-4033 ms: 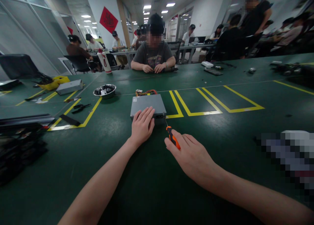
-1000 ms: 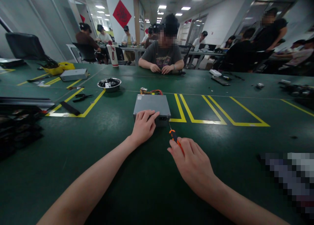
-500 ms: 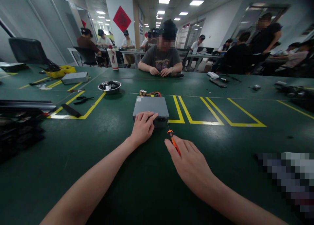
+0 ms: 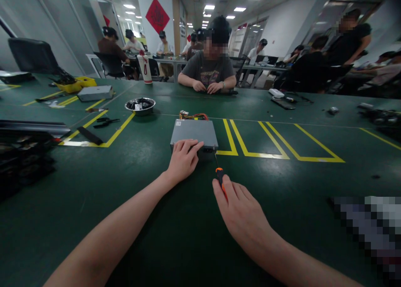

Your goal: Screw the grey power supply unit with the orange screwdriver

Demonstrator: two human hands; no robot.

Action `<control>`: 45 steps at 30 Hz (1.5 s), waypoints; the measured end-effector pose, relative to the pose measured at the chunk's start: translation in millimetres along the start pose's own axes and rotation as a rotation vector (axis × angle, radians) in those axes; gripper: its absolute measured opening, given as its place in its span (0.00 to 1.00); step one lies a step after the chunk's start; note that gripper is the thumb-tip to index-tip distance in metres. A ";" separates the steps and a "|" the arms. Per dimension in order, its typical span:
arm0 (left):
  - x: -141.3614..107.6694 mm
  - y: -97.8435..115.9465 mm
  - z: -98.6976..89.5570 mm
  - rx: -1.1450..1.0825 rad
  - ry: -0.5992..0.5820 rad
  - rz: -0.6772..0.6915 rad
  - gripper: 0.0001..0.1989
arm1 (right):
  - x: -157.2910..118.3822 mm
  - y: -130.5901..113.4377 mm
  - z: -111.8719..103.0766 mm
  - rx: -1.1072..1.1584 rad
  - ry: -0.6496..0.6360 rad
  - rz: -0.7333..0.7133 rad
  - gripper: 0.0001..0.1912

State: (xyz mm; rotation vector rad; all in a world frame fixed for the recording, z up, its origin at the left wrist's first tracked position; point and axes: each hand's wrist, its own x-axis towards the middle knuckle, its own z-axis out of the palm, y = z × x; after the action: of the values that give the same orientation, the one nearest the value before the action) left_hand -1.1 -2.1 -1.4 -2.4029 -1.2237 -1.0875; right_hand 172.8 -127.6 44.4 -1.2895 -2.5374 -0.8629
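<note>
A grey metal computer power supply [image 4: 196, 130] lies flat, its bundle of coloured cables [image 4: 197, 116] at the far side. My left hand [image 4: 184, 158] grips its near edge, fingers over the top; the thumb is mostly hidden. Between the fingers and thumb of my right hand [image 4: 239, 203] is a screwdriver [image 4: 220, 176] with an orange and black handle. Its thin shaft points away from me, and the tip meets the near face of the power supply by the right corner. Whether it sits in a screw is too small to see.
On the green table [image 4: 140, 237] are yellow tape outlines, a metal bowl [image 4: 140, 107] of small parts, and another grey metal box [image 4: 95, 93]. Dark parts [image 4: 28, 161] are piled at the left. A person [image 4: 208, 69] sits opposite, hands on the table.
The screwdriver's handle has turned in my right fingers, showing more black now. My left hand stays on the power supply. The whole view has shifted slightly.
</note>
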 end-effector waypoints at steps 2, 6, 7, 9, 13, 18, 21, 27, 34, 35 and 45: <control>-0.2 0.0 -0.3 -0.001 -0.004 -0.002 0.19 | 0.7 1.1 -0.8 0.015 0.003 0.021 0.18; -0.4 -0.2 0.1 0.005 -0.012 -0.010 0.20 | 5.0 9.7 -5.5 0.038 0.057 0.154 0.10; -0.3 -0.2 0.3 0.009 -0.012 -0.009 0.20 | 6.2 11.7 -6.8 0.037 0.073 0.181 0.11; -0.2 -0.1 0.5 0.014 -0.009 -0.006 0.19 | 7.6 13.9 -8.7 0.047 0.072 0.198 0.12; -0.3 0.3 0.4 0.011 0.006 0.000 0.19 | 5.4 10.5 -7.2 0.105 -0.041 0.177 0.11; -0.7 0.0 1.6 0.004 0.007 -0.002 0.19 | 1.7 7.9 -1.7 0.082 -0.007 0.078 0.20; -0.8 -0.6 2.2 -0.002 0.008 -0.006 0.19 | 3.3 11.2 -1.1 0.099 0.044 0.010 0.20; -0.4 -0.5 0.7 0.006 -0.011 -0.011 0.19 | 5.5 14.3 0.8 0.089 0.166 0.068 0.08; -0.2 -0.3 -0.5 -0.007 -0.008 -0.007 0.19 | 7.0 15.6 -5.9 0.120 0.075 0.167 0.14; -0.1 -0.2 -0.5 -0.008 -0.007 -0.005 0.19 | 6.7 14.8 -5.8 0.125 0.064 0.163 0.13; -0.3 0.1 -0.5 -0.004 -0.014 -0.009 0.19 | 3.3 13.3 -4.1 0.071 0.104 0.016 0.15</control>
State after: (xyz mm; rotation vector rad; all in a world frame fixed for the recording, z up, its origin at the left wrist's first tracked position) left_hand -1.4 -2.6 -1.2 -2.4138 -1.2396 -1.0790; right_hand 180.8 -121.5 54.6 -1.2104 -2.4510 -0.8074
